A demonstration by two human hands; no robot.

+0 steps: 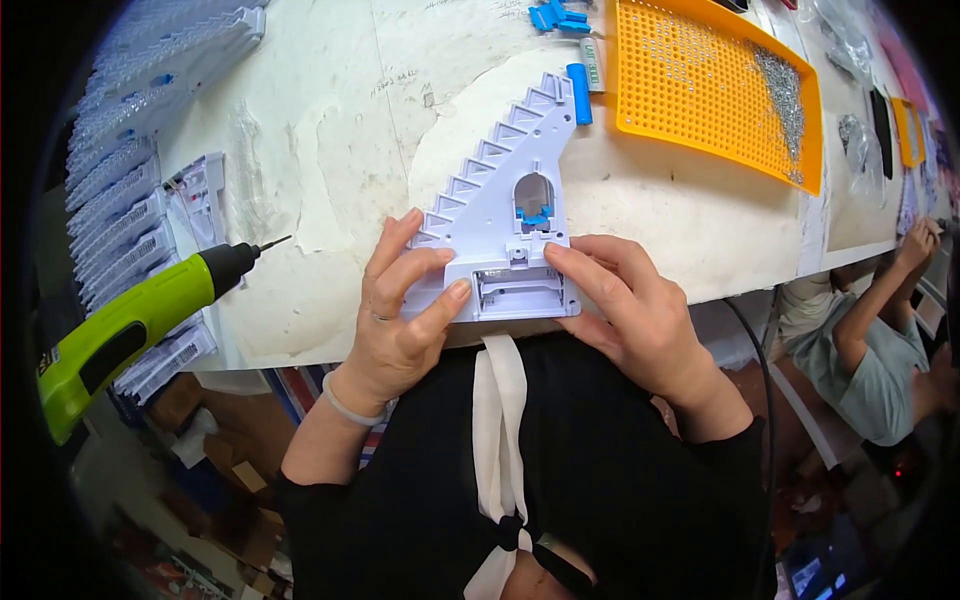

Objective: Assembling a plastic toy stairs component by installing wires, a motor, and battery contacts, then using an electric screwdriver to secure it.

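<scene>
A pale lavender plastic housing (500, 215) with a stair-stepped left edge lies at the table's front edge. Its arched opening shows a small blue plastic part (535, 216), and a rectangular compartment (520, 292) sits at its near end. My left hand (400, 305) grips the near left side, thumb beside the compartment. Around the near right corner my right hand (635, 310) is closed, with a fingertip pressing just above the compartment. Touching or close to the housing's far tip is a blue cylindrical battery (579, 94); a grey-green battery (593, 65) lies beside it.
Small blue plastic pieces (558, 17) lie at the far side. An orange perforated tray (700, 100) holds many small metal parts. To the left, a green electric screwdriver (130, 315) hangs before stacked pale housings (125, 215). Another person (865, 330) works at the right.
</scene>
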